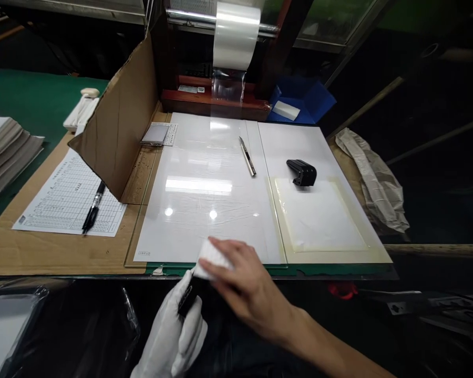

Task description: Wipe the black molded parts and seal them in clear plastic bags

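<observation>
Left hand (177, 325), in a white glove, is curled around a small black piece (188, 298), thumb along the upper end. Most of it is hidden by fingers, so I can't tell its full shape. Right hand (246, 283) is bare and pinching a white wad (215, 260) right at the top of that piece, a bit blurry. Looks like the two meet there.

The black piece sits just on the person's side of the table's near edge (287, 270), while the wad overlaps the front border of the white sheet (197, 226) under the glass. There's a wide flat stretch from there up to the cutter (247, 156), which lies slanted near the glass's right edge. Further right, a black curved part (302, 172) stands at the top of a taped-down square (325, 220).

On the left, an upright cardboard flap (120, 110) walls off that side, with a pen (93, 210) on a printed form (71, 191) beyond it. The film roll (237, 37) hangs over the far edge.
</observation>
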The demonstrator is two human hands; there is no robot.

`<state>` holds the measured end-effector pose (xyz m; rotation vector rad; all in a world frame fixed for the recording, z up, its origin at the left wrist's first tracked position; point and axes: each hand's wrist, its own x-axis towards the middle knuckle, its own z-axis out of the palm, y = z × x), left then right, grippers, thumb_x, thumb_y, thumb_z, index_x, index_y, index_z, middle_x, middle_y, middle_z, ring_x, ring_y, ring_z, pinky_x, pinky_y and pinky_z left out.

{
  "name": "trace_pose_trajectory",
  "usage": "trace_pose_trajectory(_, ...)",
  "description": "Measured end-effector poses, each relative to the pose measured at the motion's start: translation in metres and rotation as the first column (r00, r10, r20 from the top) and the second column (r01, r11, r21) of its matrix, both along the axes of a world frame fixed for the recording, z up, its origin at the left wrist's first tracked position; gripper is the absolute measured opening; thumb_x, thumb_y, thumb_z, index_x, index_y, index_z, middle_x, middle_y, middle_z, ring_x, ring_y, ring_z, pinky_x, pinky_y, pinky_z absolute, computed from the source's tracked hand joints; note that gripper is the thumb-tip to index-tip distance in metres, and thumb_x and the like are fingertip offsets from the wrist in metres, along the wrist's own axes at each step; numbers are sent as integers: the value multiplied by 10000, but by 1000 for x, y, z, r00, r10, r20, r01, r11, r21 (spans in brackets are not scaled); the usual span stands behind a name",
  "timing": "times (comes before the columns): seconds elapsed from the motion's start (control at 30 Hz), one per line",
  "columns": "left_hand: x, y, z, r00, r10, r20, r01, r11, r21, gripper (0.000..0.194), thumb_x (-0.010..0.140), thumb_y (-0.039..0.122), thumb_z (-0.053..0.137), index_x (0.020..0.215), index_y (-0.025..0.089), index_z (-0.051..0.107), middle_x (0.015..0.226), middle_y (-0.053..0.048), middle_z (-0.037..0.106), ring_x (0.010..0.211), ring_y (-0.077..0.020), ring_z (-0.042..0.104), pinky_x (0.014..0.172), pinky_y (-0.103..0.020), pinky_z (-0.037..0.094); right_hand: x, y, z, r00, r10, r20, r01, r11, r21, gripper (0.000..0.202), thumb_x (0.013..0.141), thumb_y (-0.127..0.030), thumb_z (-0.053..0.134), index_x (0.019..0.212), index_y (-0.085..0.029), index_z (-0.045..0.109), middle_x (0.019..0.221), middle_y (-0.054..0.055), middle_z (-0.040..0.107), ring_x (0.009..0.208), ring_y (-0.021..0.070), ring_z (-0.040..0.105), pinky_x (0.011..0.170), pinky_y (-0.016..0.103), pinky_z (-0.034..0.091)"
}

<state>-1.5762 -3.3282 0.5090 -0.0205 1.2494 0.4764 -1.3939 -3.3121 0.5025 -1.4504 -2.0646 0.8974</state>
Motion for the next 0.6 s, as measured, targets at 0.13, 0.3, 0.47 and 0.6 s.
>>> trace_pose_trajectory(0.13,-7,-6,-4,997,-41,72,39,999,21,603,900,645,563,491,211,474,292,66,262,249,-51,227,279,-186,183,3,1,1,1000,-5,-6,5,1000,-24,446,985,-167,543,1407,-308,566,1539,95,491,1279,276,482,1004,528,502)
trace_pose_trajectory(0.3,-15,-10,-11,999,-30,15,30,999,26,251,769,424,797,787,194,697,315,101,326,255,-60,284,293,-163,291,6,1,0,999,-52,-10,51,991,-121,447,1009,-220,528,1445,-320,532,1552,86,480,1290,271,470,1028,542,482)
trace_pose_trajectory(0.47,-17,-17,-19,992,16,-124,-19,1000,-21,364,772,364,791,1090,205,712,407,84,482,350,-94,489,439,-173,508,15,5,10,986,-1,-166,-45,961,-274,414,1026,-284,501,1431,-343,558,1580,58,452,1373,268,441,1144,553,391)
trace_pose_trajectory(0.6,-24,-21,-14,990,-19,-141,36,992,117,567,665,328,879,1198,253,704,458,51,564,483,-152,627,450,-183,514,33,20,26,859,-314,-404,-96,677,-730,420,1003,-505,535,1378,-335,614,1431,44,620,1343,263,550,1206,522,355)
